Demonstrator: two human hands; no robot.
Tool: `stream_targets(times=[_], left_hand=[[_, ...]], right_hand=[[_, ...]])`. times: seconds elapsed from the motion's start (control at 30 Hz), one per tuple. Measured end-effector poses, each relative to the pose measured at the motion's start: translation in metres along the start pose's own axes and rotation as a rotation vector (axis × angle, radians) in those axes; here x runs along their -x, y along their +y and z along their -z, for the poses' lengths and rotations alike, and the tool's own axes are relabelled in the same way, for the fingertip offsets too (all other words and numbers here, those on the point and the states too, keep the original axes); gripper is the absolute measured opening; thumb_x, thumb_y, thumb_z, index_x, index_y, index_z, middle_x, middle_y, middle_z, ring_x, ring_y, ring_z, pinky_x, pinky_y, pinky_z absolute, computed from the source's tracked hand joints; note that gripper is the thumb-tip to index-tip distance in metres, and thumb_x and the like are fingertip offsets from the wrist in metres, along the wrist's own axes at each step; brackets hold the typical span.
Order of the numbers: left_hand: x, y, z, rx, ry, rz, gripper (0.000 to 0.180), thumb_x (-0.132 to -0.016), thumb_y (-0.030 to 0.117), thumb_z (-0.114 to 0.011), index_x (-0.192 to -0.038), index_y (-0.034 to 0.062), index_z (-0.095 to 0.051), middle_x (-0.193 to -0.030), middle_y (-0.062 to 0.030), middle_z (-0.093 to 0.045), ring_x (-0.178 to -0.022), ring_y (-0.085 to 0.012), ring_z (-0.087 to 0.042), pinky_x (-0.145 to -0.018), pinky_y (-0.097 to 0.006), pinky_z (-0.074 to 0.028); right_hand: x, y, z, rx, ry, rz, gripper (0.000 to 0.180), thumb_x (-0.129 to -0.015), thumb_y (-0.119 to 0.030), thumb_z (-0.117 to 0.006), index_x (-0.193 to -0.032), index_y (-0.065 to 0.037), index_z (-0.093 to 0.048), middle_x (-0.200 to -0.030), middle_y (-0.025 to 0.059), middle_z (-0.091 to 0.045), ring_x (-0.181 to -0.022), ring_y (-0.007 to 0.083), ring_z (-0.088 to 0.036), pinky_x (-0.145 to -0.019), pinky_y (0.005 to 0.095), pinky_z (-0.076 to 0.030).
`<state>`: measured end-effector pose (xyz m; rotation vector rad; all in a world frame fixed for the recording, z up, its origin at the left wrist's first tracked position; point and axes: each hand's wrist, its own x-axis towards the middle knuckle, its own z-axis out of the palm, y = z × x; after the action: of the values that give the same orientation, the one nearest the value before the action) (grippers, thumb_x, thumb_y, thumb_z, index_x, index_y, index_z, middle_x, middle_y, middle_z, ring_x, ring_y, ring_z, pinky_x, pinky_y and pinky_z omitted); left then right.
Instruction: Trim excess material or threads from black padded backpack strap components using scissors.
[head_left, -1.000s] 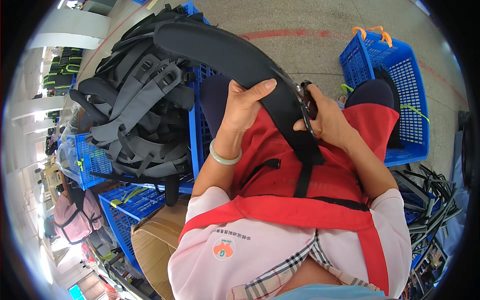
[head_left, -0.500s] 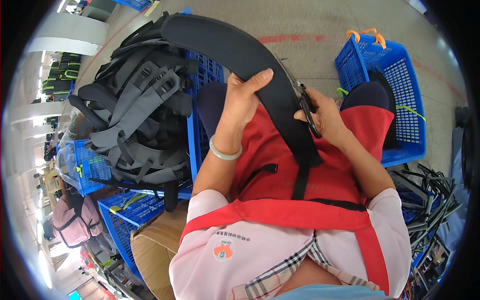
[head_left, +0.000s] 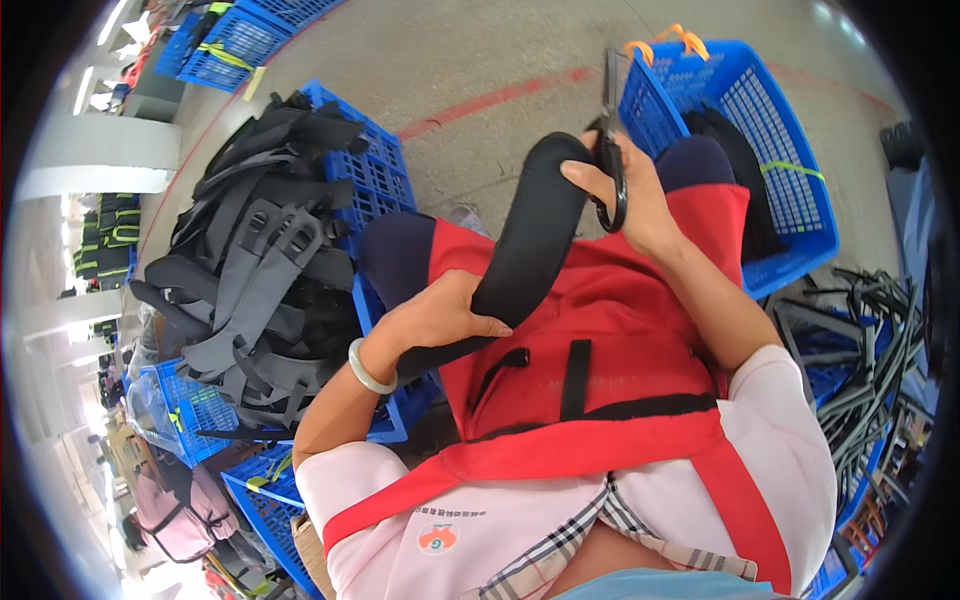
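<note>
While left hand (head_left: 440, 318) grips padded black strap (head_left: 530, 235) (curved, matte), right hand (head_left: 640, 195) clasps steel scissors (head_left: 610, 150).

A black padded strap (head_left: 525, 245), long and curved, arcs from the frame's centre up toward the upper middle, its rounded end raised. Black-handled scissors (head_left: 610, 150) stand nearly upright just right of that end, blades pointing toward the top edge.

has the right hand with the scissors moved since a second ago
Yes. The right hand with the scissors has swung away from the red apron, toward the blue crate ahead.
</note>
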<state>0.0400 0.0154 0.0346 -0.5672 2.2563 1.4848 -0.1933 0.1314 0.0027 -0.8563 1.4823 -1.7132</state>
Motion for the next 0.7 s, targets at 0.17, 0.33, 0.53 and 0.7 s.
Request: stream_targets(times=[0.17,0.33,0.53,0.7], left_hand=[[0.000,-0.002,-0.001,-0.209,0.147,-0.022,0.031,-0.079,0.025,-0.076,-0.085,-0.0035,-0.065,-0.067,-0.0191,-0.058,-0.059,-0.0194,-0.055,-0.060,-0.034,-0.047],[-0.023,0.024,-0.003,0.346,0.459,-0.337,0.022,-0.085,0.013,-0.071,-0.099,-0.0023,-0.065,-0.075,-0.0050,-0.064,-0.069,-0.0084,-0.057,-0.065,-0.025,-0.048],[-0.044,0.024,-0.003,0.628,0.408,-0.350,0.022,-0.086,0.006,-0.069,-0.106,-0.0004,-0.064,-0.088,-0.0014,-0.067,-0.078,-0.0073,-0.060,-0.070,-0.022,-0.050],[-0.045,0.020,-0.003,0.722,0.406,-0.339,0.023,-0.085,0.005,-0.070,-0.106,-0.0013,-0.065,-0.088,-0.0017,-0.068,-0.077,-0.0076,-0.062,-0.068,-0.022,-0.051]], right_hand=[[0.007,0.004,-0.002,-0.181,-0.100,-0.076,0.023,-0.083,-0.016,-0.075,-0.092,-0.006,-0.057,-0.072,-0.0025,-0.057,-0.066,0.0045,-0.055,-0.058,0.0205,-0.045],[0.013,0.005,-0.019,-0.213,-0.178,-0.103,0.023,-0.085,-0.020,-0.073,-0.091,-0.006,-0.057,-0.071,-0.0021,-0.057,-0.060,0.0045,-0.055,-0.049,0.0191,-0.044],[0.014,-0.001,-0.016,-0.193,-0.202,-0.213,0.027,-0.089,-0.029,-0.069,-0.091,-0.005,-0.056,-0.071,0.0024,-0.060,-0.056,0.0065,-0.056,-0.045,0.0191,-0.043],[0.010,-0.002,0.003,0.015,-0.304,-0.290,0.039,-0.087,-0.036,-0.069,-0.101,-0.001,-0.056,-0.082,0.0089,-0.063,-0.064,0.0118,-0.058,-0.055,0.0242,-0.045]])
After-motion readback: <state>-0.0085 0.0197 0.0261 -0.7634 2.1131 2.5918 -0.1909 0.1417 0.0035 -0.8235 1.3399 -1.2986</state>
